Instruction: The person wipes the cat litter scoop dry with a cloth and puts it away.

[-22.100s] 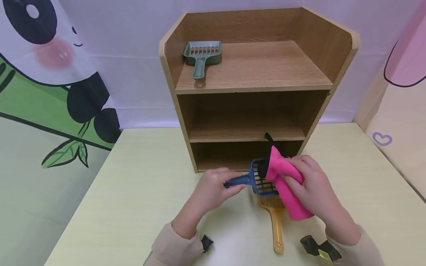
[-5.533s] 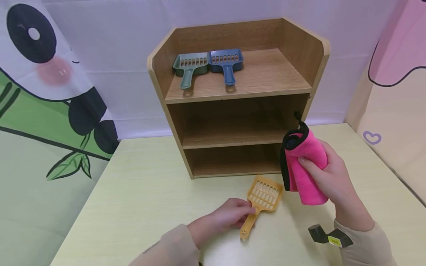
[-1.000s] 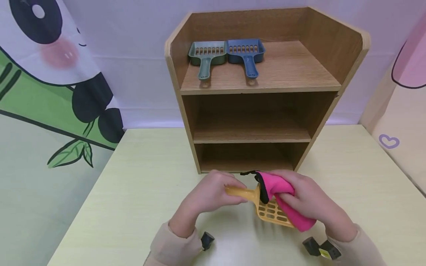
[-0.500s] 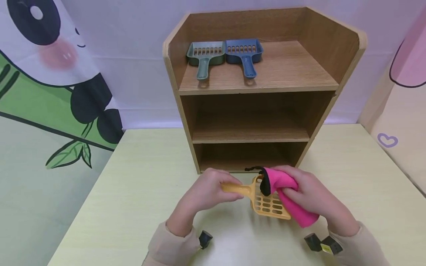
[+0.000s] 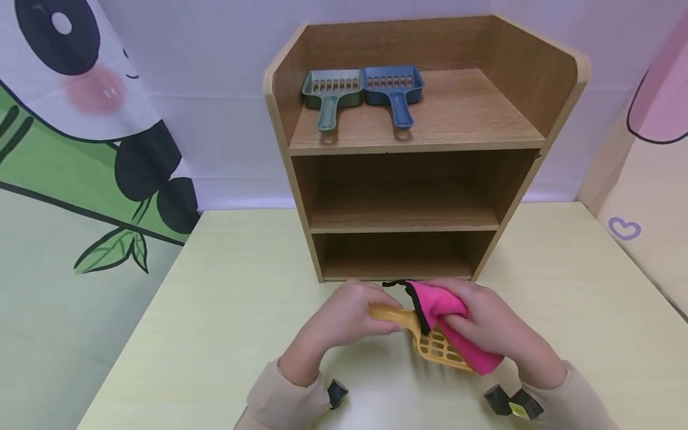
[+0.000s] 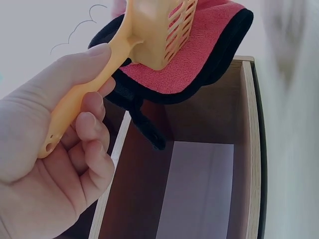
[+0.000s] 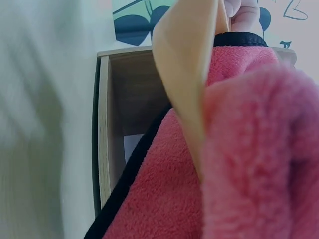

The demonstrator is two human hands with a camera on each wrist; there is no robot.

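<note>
In the head view my left hand [image 5: 352,310] grips the handle of a yellow litter scoop [image 5: 438,353]; the left wrist view shows fingers and thumb curled round that handle [image 6: 75,104]. My right hand [image 5: 489,316] holds a pink cloth [image 5: 435,298] with black edging against the scoop's slotted head. The cloth wraps both faces of the head, covering part of the slots, and fills much of the right wrist view [image 7: 249,164]. On the top shelf lie a grey-green litter scoop [image 5: 328,110] and, right beside it, a blue litter scoop [image 5: 400,108], handles toward me.
A wooden shelf unit [image 5: 484,119] with three levels stands at the back of the pale table [image 5: 226,322], just beyond my hands. Behind it hangs a lilac printed backdrop [image 5: 226,71].
Since the oldest frame the blue scoop has gone from my left hand to the top shelf, and the yellow one from the table into that hand. Lately the cloth shifts slightly along with the scoop.
</note>
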